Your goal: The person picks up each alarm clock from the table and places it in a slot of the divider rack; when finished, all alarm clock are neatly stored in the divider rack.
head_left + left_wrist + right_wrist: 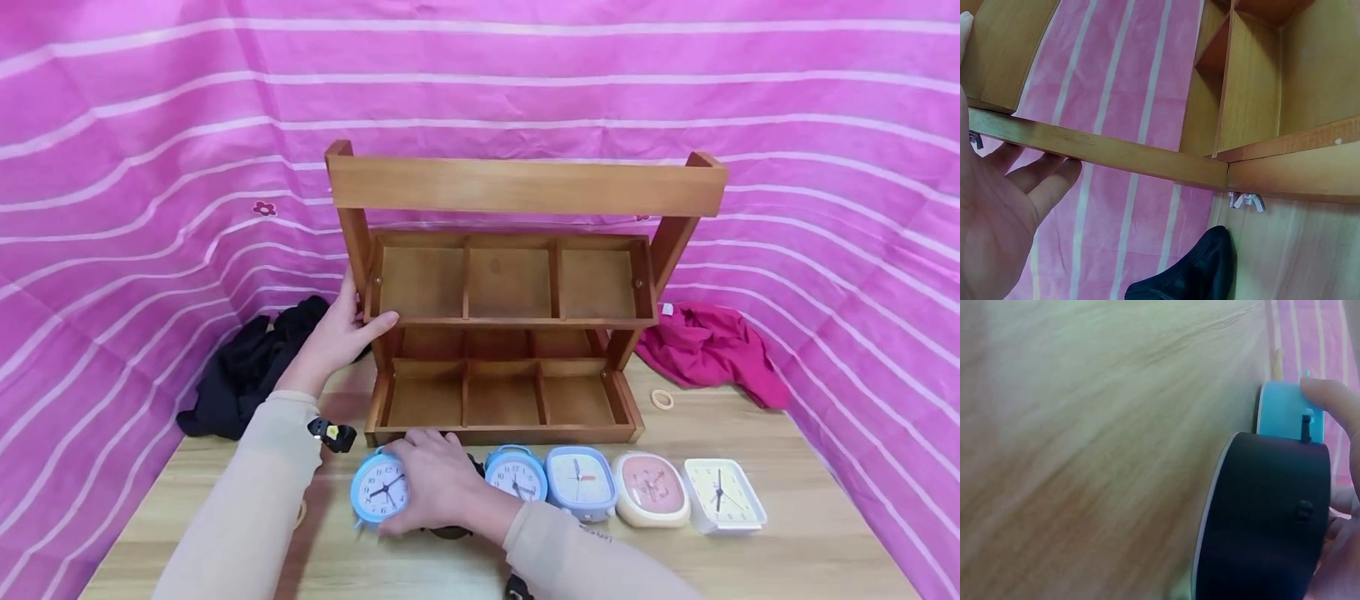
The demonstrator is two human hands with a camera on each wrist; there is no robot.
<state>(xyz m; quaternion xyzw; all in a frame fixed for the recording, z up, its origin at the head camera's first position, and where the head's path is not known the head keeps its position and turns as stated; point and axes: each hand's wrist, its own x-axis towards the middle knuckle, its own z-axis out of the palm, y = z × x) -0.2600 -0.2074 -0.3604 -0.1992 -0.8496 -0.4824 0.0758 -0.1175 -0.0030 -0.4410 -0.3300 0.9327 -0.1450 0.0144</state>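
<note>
Two hands busy: we see the left hand [337, 337] gripping the wooden rack [525, 185] at its left side, while the right hand's [438, 483] fingers pinch the leftmost blue clock [380, 490] on the worktop [187, 517] before it, beside a black clock [1266, 519] (nearly hidden overhead). We'd brace the rack gently and pinch that rim squarely.

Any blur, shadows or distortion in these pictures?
Head view: stripes on the pink cloth bow at the sides, perhaps from lens or draping; left wrist view: shadows inside the wooden shelf; right wrist view: hazy, grain on the tabletop smeared, blue alarm clock soft.
</note>
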